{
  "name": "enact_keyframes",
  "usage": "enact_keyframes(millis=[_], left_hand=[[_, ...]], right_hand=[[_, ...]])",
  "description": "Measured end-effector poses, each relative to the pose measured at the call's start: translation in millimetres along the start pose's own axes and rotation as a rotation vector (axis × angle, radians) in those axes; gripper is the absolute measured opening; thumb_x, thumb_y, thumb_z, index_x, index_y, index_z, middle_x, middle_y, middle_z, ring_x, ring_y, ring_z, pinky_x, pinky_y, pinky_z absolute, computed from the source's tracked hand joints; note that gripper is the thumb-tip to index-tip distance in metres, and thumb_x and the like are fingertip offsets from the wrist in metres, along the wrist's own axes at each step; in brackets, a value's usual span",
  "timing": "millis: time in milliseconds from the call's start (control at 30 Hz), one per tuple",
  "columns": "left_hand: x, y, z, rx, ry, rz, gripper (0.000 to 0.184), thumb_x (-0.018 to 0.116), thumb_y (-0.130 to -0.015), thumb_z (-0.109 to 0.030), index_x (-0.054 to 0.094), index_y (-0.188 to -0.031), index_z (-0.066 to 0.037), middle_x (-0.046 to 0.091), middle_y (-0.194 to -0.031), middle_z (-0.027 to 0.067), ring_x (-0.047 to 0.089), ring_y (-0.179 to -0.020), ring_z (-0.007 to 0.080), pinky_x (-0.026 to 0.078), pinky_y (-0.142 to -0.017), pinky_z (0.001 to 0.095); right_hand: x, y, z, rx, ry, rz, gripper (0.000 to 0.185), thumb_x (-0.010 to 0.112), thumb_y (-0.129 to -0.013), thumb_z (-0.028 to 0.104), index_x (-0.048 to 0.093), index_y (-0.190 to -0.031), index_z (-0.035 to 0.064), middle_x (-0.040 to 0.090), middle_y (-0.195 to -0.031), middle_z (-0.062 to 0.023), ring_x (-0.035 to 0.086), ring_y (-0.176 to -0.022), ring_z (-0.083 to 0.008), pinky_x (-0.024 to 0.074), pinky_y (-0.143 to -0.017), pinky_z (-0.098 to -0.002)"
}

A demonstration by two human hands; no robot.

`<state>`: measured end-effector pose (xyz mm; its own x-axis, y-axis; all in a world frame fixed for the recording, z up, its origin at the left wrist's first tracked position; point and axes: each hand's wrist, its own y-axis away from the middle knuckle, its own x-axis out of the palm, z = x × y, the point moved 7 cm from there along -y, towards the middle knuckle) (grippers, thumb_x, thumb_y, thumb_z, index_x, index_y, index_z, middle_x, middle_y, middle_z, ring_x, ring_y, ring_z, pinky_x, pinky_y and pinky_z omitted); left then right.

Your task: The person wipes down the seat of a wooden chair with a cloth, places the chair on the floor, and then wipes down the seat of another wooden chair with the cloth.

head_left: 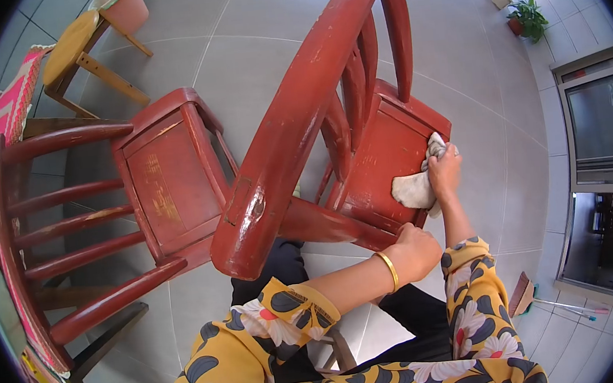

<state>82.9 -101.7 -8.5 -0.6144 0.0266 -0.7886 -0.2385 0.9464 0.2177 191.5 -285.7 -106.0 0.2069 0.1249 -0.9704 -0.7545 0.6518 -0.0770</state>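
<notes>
A red wooden chair [381,158] stands tilted in front of me, its thick top rail and slats rising toward the camera. The paint on it is scuffed in places. My right hand [445,171] holds a whitish cloth [415,190] against the far right edge of the seat, part of it lying flat on the panel. Below it, my left hand [417,251], with a gold bangle at the wrist, is closed at the near corner of the seat frame. Its fingertips are partly hidden.
A second red chair [165,179] with worn paint stands on the left, near a table with a pink cover [17,108]. Behind are a wooden stool [72,55] and a pink bin [129,15]. A potted plant [528,20] and a broom [521,294] are on the right.
</notes>
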Motion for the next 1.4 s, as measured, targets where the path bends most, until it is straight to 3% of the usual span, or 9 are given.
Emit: enact_keyframes(millis=[233, 400, 500, 533, 600, 700, 900, 1267, 1400], left_hand=[[-10, -8, 7, -0.022, 0.083, -0.096, 0.019, 0.063, -0.080, -0.013, 0.068, -0.096, -0.006, 0.068, -0.096, 0.0134, 0.068, -0.090, 0.0268, 0.047, -0.076, 0.0393], [-31, -5, 6, -0.001, 0.089, -0.115, 0.021, 0.062, -0.079, -0.012, 0.070, -0.097, -0.005, 0.070, -0.096, 0.0154, 0.068, -0.092, 0.0259, 0.049, -0.078, 0.0411], [-35, -3, 1, -0.011, -0.080, -0.070, 0.023, 0.063, -0.080, -0.015, 0.073, -0.100, -0.011, 0.072, -0.102, 0.0097, 0.066, -0.100, 0.0236, 0.046, -0.088, 0.0431], [-33, -2, 0, 0.003, -0.057, -0.030, 0.020, 0.062, -0.079, -0.011, 0.070, -0.095, -0.004, 0.070, -0.096, 0.0147, 0.069, -0.091, 0.0263, 0.050, -0.076, 0.0393], [-17, -5, -3, 0.010, 0.007, -0.052, 0.019, 0.062, -0.079, -0.011, 0.070, -0.094, -0.005, 0.070, -0.095, 0.0142, 0.068, -0.091, 0.0263, 0.050, -0.077, 0.0389], [-5, -5, -2, 0.003, 0.067, -0.049, 0.018, 0.063, -0.079, -0.012, 0.070, -0.094, -0.007, 0.069, -0.095, 0.0135, 0.068, -0.092, 0.0267, 0.048, -0.078, 0.0391], [-17, -7, 4, -0.042, 0.077, -0.022, 0.024, 0.064, -0.079, -0.014, 0.066, -0.102, -0.007, 0.067, -0.100, 0.0139, 0.066, -0.093, 0.0276, 0.046, -0.080, 0.0418], [-33, -10, 0, 0.088, 0.079, -0.227, 0.018, 0.060, -0.077, -0.011, 0.065, -0.092, -0.002, 0.067, -0.092, 0.0194, 0.068, -0.088, 0.0319, 0.049, -0.083, 0.0418], [-32, 0, -4, 0.084, 0.128, -0.206, 0.018, 0.061, -0.078, -0.012, 0.066, -0.092, -0.003, 0.068, -0.094, 0.0175, 0.068, -0.087, 0.0311, 0.048, -0.080, 0.0395]], right_hand=[[-1, -15, 2, -0.049, 0.067, -0.067, 0.050, 0.058, -0.081, 0.022, 0.049, -0.130, 0.0135, 0.052, -0.112, -0.0225, 0.060, -0.096, -0.0402, 0.0485, -0.082, -0.0490], [-5, 82, -1, -0.137, 0.084, 0.074, 0.056, 0.068, -0.078, 0.019, 0.047, -0.130, 0.0217, 0.049, -0.115, -0.0210, 0.057, -0.100, -0.0418, 0.0493, -0.081, -0.0495], [-38, 138, 29, -0.341, 0.034, 0.163, 0.050, 0.066, -0.080, 0.019, 0.048, -0.127, 0.0162, 0.048, -0.119, -0.0236, 0.052, -0.108, -0.0428, 0.0485, -0.083, -0.0476], [-31, 133, 24, -0.341, 0.039, 0.163, 0.050, 0.066, -0.080, 0.019, 0.048, -0.127, 0.0162, 0.048, -0.119, -0.0236, 0.052, -0.108, -0.0428, 0.0485, -0.083, -0.0476], [-6, 116, 14, -0.379, 0.061, 0.200, 0.054, 0.070, -0.079, 0.022, 0.048, -0.129, 0.0195, 0.048, -0.118, -0.0211, 0.056, -0.103, -0.0412, 0.0493, -0.083, -0.0486], [-2, 72, 37, -0.333, 0.055, 0.132, 0.046, 0.066, -0.082, 0.015, 0.049, -0.125, 0.0114, 0.048, -0.124, -0.0236, 0.052, -0.113, -0.0411, 0.0478, -0.088, -0.0483], [5, -12, 56, -0.280, 0.085, 0.014, 0.039, 0.062, -0.087, 0.024, 0.052, -0.122, 0.0113, 0.055, -0.110, -0.0240, 0.059, -0.099, -0.0416, 0.0494, -0.081, -0.0494], [-23, 135, 63, -0.432, 0.089, 0.413, 0.042, 0.063, -0.086, 0.027, 0.050, -0.124, 0.0141, 0.051, -0.113, -0.0243, 0.058, -0.099, -0.0409, 0.0506, -0.076, -0.0500], [7, 91, 50, -0.396, 0.105, 0.278, 0.042, 0.062, -0.088, 0.035, 0.049, -0.123, 0.0179, 0.053, -0.111, -0.0225, 0.061, -0.092, -0.0436, 0.0491, -0.077, -0.0512]])
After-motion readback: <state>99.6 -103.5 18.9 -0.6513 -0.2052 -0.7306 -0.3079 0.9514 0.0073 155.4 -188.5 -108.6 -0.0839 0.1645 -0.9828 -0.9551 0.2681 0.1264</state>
